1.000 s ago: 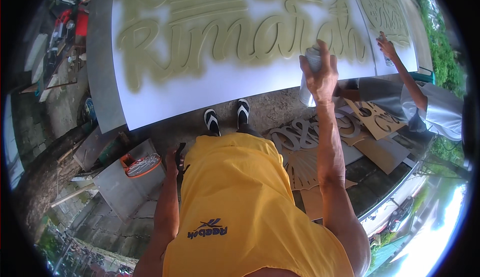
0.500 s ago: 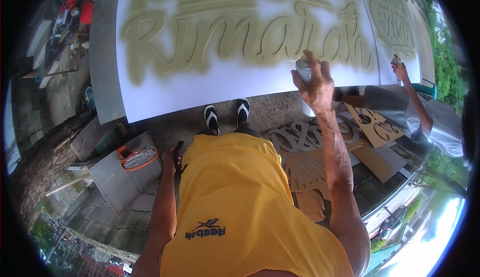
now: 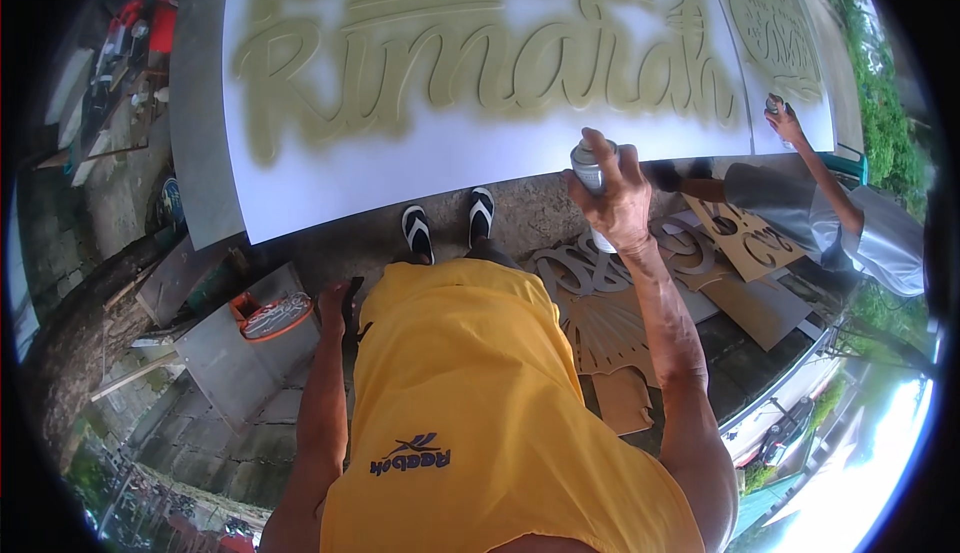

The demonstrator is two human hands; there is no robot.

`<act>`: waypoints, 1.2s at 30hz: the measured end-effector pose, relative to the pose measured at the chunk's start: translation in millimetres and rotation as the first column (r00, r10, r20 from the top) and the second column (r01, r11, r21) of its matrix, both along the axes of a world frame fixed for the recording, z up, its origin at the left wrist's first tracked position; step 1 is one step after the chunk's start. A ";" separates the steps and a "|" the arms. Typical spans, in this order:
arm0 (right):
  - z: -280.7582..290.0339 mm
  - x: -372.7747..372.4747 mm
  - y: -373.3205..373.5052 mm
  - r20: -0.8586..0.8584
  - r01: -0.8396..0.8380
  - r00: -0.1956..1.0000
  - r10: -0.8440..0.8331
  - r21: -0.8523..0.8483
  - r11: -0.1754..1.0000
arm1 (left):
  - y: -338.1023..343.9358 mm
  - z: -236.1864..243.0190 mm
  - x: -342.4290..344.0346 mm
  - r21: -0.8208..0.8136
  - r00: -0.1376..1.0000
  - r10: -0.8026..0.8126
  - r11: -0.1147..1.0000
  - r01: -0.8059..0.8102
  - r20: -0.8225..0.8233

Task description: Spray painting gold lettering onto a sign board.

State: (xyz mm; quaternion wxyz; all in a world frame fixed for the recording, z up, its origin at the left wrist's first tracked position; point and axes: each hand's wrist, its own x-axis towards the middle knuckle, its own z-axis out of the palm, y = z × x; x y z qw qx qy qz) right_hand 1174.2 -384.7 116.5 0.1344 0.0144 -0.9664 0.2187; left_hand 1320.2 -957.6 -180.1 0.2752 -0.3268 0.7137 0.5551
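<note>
My right hand is closed around a spray can, with the index finger resting on its top. The can has a pale body and is tilted, just off the near edge of a white sheet. On the sheet lie large raised script letters, coated in olive-gold spray that fades into the white around them. My left hand hangs low beside my hip, next to a narrow dark thing; its fingers are too hard to make out.
At the right another person's hand holds a spray can over the sheet's far end. Cut-out boards and loose letter shapes lie on the ground at right. An orange hoop-like item on a grey panel is at left.
My right hand has drawn the spray can back toward me, away from the letters, and slightly left. The other person's hand has shifted a little farther away and left.
</note>
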 end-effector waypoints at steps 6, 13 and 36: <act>-12.0 23.6 17.9 0.041 0.070 0.997 -0.072 0.047 0.996 | -5.2 -0.3 4.3 0.302 0.956 0.232 0.912 -0.278 0.180; -9.0 -2.4 44.5 -0.113 0.135 0.985 -0.129 0.042 0.990 | -8.9 6.2 0.2 0.388 0.960 0.214 0.881 -0.270 0.181; 1.7 29.9 63.2 -0.059 0.238 0.970 -0.235 0.060 0.969 | -25.7 -35.6 -15.2 0.391 0.933 0.166 0.874 -0.289 0.319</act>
